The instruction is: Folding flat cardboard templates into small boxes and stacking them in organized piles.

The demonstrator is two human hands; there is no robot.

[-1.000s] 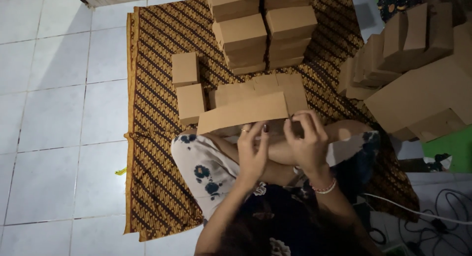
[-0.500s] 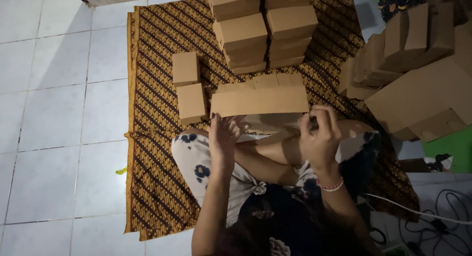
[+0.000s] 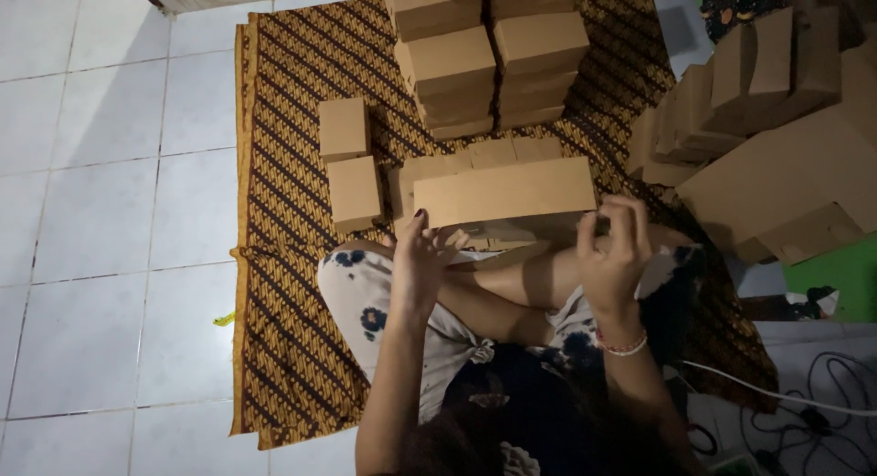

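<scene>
A brown cardboard box blank (image 3: 504, 191) is held between my two hands above my crossed legs. My left hand (image 3: 421, 261) grips its left end with the fingers curled round the edge. Its right end is pinched by my right hand (image 3: 614, 252), which wears a bead bracelet at the wrist. One long flap stands up toward the camera, and more of the part-folded card lies beneath it on my lap.
Two folded small boxes (image 3: 351, 163) lie on the patterned brown mat (image 3: 283, 92) to the left. Stacks of finished boxes (image 3: 493, 60) rise behind. Flat and folded cardboard (image 3: 776, 156) piles up at the right. Cables (image 3: 804, 403) run across the white tiled floor (image 3: 100, 211).
My hands have spread apart from the middle to the ends of the card. The long flap has swung from slanted to level and upright.
</scene>
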